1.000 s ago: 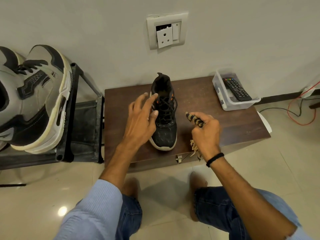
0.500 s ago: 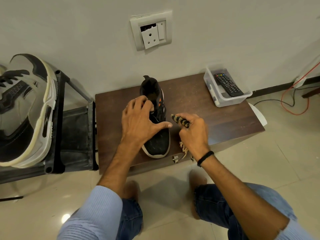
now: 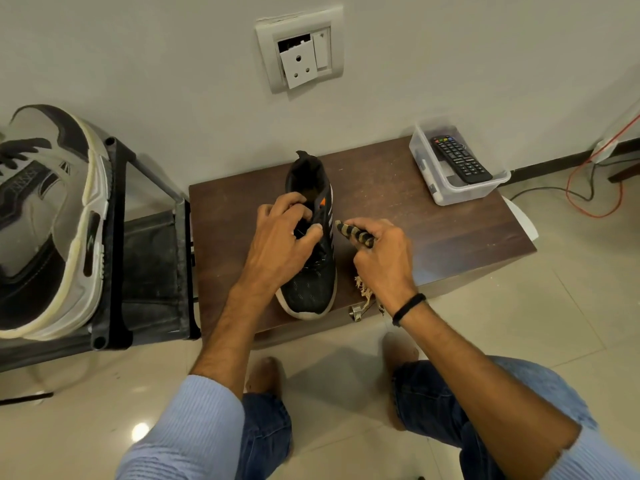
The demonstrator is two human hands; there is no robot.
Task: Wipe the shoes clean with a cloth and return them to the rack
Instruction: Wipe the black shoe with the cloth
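Note:
A black mesh running shoe with white stripes and an orange mark stands on the dark brown wooden table, toe toward me. My left hand lies over its laces and tongue, fingers and thumb closed on the upper. My right hand is just right of the shoe, fisted around a rolled black-and-yellow striped cloth; its frayed pale fringe hangs below the fist. A black shoe rack stands at the left with large grey-and-black sneakers on it.
A clear plastic box holding a black remote sits on the table's far right corner. A wall socket plate hangs loose above. Orange and black cables lie on the tiled floor at right. My knees and bare feet are below the table's front edge.
My left hand came down from hovering beside the shoe and closed over its laces. The right hand with the cloth stayed beside the shoe. The view shifted slightly.

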